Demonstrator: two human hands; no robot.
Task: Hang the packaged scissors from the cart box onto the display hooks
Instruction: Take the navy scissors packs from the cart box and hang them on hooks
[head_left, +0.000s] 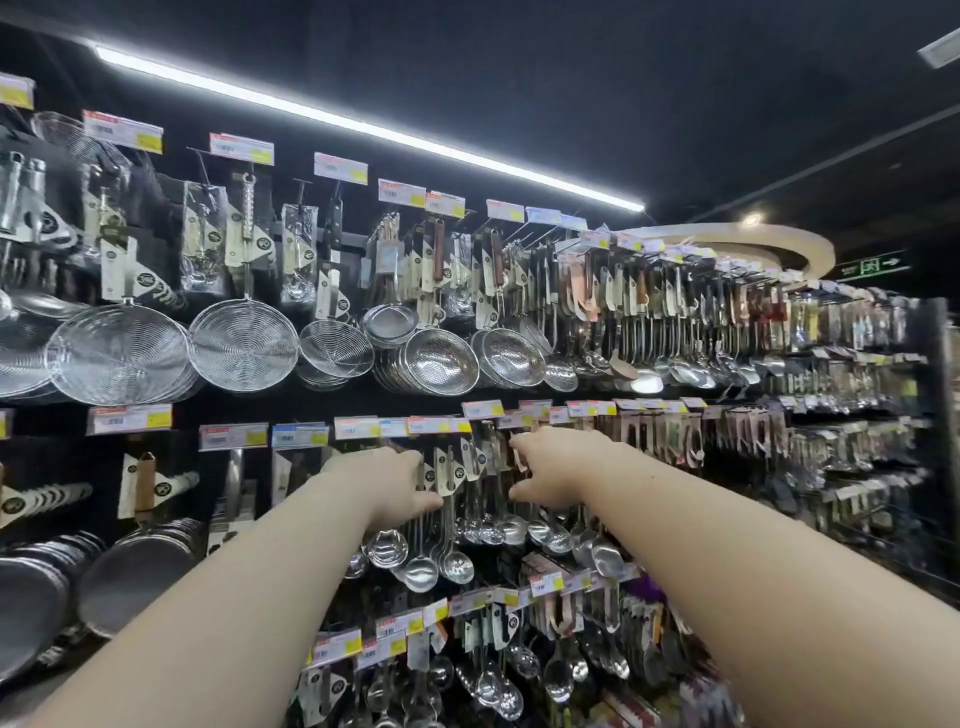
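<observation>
Both my bare arms reach up to the middle row of display hooks (441, 426). My left hand (395, 483) sits against a bunch of carded steel ladles (447, 478) that hang there. Its thumb lies under their cards and its fingers are tucked behind them. My right hand (553, 467) is just to the right, with forefinger and thumb spread around a brownish hanging card (519, 461). Nothing is clearly held in it. No packaged scissors and no cart box are in view.
The black wall is packed with hanging kitchenware: wire skimmers (241, 345) and colanders (441, 361) on the top row, ladles and spoons (415, 569) below, pans (135, 571) at lower left. Price tags (234, 435) front each hook. The shelving runs off to the right.
</observation>
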